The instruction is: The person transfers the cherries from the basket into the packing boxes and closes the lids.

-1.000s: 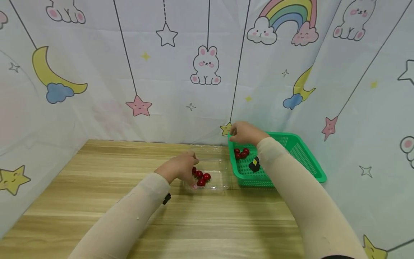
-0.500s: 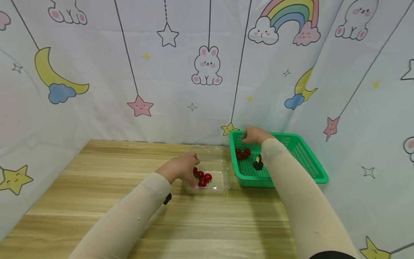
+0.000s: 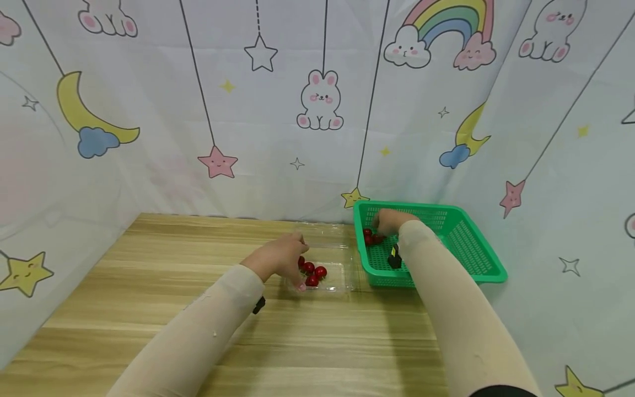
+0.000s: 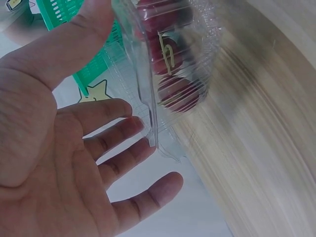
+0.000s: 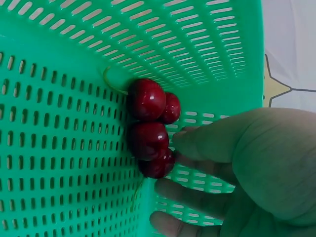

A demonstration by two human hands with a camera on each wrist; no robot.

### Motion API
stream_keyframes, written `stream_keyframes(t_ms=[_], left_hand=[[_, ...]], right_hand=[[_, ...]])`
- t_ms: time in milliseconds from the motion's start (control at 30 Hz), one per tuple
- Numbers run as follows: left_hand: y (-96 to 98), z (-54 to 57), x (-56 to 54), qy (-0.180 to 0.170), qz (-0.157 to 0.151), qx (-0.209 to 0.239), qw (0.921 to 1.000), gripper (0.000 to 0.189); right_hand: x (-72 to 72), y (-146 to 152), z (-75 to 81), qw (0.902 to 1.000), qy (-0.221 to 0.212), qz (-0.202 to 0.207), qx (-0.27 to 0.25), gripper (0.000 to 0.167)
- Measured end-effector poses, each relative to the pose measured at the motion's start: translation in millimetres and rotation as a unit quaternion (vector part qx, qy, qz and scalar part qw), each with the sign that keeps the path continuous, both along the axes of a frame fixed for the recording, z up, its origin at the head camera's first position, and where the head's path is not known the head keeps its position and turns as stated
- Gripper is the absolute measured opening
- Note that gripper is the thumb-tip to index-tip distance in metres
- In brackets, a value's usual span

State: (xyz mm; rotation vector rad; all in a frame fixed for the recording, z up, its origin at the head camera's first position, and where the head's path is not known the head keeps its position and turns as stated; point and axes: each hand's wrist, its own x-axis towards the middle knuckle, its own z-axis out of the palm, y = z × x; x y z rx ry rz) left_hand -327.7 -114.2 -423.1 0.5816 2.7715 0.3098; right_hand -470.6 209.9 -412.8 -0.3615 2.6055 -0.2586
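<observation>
My left hand (image 3: 279, 256) is at the left side of a clear plastic box (image 3: 341, 275). In the left wrist view its fingers are loosely spread, with fingertips (image 4: 140, 126) right at the box's rim. Several red cherries (image 3: 321, 272) lie in this box. My right hand (image 3: 392, 221) reaches down into a green plastic basket (image 3: 466, 242). Several dark red cherries (image 5: 149, 139) lie clustered against the basket's wall, one with a green stem. In the right wrist view the thumb and fingers are apart, the thumb tip (image 5: 185, 140) close beside the cherries.
Box and basket stand side by side at the back of a wooden table (image 3: 198, 275). The box's clear lid (image 3: 322, 234) lies folded open toward the back. A white curtain (image 3: 258, 110) with cartoon prints hangs behind the table and along its sides.
My right hand has moved from above the basket's back left rim down into the basket, to the cherries. My left hand has stayed at the box. The head view has shifted slightly.
</observation>
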Motion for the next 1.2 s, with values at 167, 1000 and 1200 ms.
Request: stream_keyframes(t_ms=[167,1000,1200], left_hand=[[0.9,1.4,1.2,0.0,-0.001,0.001,1.0,0.107],[1.3,2.8,2.9,-0.002,0.004,-0.001,1.0,0.107],[0.8,1.6,2.0,0.001,0.002,0.005,1.0,0.107]], right_hand=[[-2.4,4.4,-3.2,0.9988,0.017,0.024,0.04,0.045],[16.3,15.7,10.4,0.9994,0.017,-0.012,-0.027,0.039],[23.9,12.2,35.0,0.9985,0.038,0.001,-0.04,0.025]])
